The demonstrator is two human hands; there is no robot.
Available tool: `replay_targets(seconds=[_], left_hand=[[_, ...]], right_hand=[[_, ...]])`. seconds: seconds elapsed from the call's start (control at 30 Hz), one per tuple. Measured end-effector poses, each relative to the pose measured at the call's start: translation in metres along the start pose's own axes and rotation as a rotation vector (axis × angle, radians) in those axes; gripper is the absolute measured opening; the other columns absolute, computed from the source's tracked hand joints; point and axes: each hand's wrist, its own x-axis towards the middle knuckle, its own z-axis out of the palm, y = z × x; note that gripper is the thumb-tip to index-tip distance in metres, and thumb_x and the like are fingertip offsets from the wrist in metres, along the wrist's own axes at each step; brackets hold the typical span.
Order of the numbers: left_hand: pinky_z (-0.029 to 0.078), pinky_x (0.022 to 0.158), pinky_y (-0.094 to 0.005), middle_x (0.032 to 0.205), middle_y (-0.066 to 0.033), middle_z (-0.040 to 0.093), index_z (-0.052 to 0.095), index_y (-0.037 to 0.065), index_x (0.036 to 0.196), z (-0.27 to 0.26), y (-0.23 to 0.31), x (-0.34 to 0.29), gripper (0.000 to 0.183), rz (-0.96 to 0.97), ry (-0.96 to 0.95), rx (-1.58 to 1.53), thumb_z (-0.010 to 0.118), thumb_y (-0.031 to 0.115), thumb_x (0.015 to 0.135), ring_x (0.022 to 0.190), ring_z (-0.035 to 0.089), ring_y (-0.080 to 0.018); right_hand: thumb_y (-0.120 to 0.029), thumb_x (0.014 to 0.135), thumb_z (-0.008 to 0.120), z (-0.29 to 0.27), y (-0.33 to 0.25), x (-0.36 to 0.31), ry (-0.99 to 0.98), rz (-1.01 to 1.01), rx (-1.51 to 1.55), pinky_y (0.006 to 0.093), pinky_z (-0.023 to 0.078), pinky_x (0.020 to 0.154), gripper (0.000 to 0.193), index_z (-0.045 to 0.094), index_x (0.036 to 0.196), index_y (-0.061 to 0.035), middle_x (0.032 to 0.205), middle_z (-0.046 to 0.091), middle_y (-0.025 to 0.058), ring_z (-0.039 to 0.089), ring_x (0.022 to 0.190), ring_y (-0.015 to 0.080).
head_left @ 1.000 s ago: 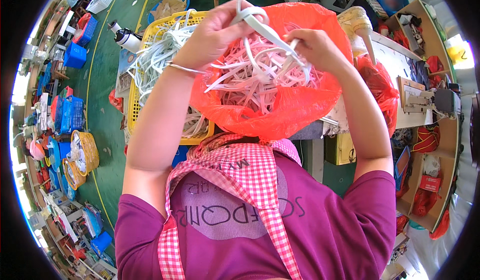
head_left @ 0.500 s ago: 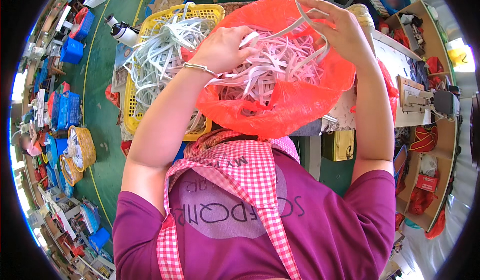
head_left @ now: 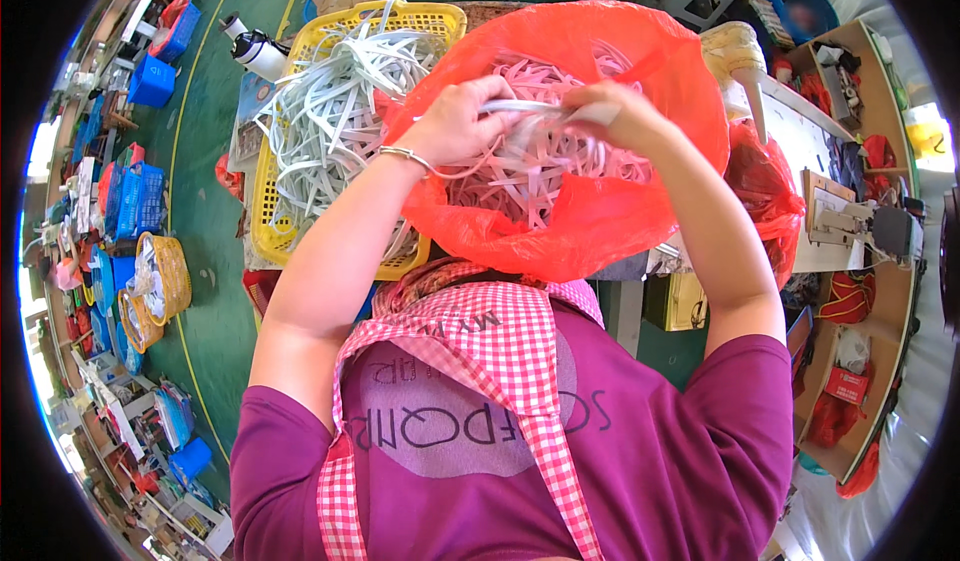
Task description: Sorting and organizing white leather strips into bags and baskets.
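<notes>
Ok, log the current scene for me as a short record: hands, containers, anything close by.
Left hand: gripping a pale strip above the bag
Right hand: holding the strip farther right, motion-blurred
Red plastic bag: open, tangled pinkish strips inside
Yellow basket: left of the bag, heaped with whitish strips
Nearby: black-and-white bottle by the basket's far-left corner

The basket [head_left: 262, 211] is positioned at the left of the surface [head_left: 797, 138], with strips [head_left: 350, 91] inside it, a bottle [head_left: 258, 53] near its far left corner and a tub [head_left: 311, 11] beyond it. The open bag [head_left: 640, 231] sits immediately right of the basket and contains further strips [head_left: 520, 181]. A second bag [head_left: 765, 196] lies right of the open bag, followed farther right by a machine [head_left: 895, 231] and a shelf unit [head_left: 890, 311].
</notes>
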Motion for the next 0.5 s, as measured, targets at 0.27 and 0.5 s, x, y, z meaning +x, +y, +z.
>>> replay_targets(seconds=[0.27, 0.5], left_hand=[[0.053, 0.081, -0.0418, 0.097, -0.0155, 0.066, 0.063, 0.007, 0.108, 0.038, -0.074, -0.009, 0.048, 0.322, 0.224, 0.72, 0.076, 0.038, 0.074, 0.093, 0.066, -0.0302], [0.052, 0.083, -0.04, 0.092, -0.0165, 0.068, 0.068, 0.005, 0.098, 0.035, -0.045, -0.019, 0.022, -0.05, -0.287, 0.388, 0.066, 0.011, 0.077, 0.091, 0.065, -0.0316]], right_hand=[[-0.033, 0.084, 0.067, -0.008, 0.015, 0.03, -0.311, 0.084, 0.265, 0.0383, 0.052, 0.076, 0.034, 0.066, 0.113, -0.0158, 0.101, 0.069, 0.012, 0.065, 0.095, 0.0271], [-0.031, 0.08, 0.069, 0.008, 0.06, 0.047, -0.134, 0.218, -0.173, 0.0407, 0.046, 0.095, 0.055, 0.054, 0.129, -0.0122, 0.126, 0.058, 0.0167, 0.057, 0.114, 0.0304]])
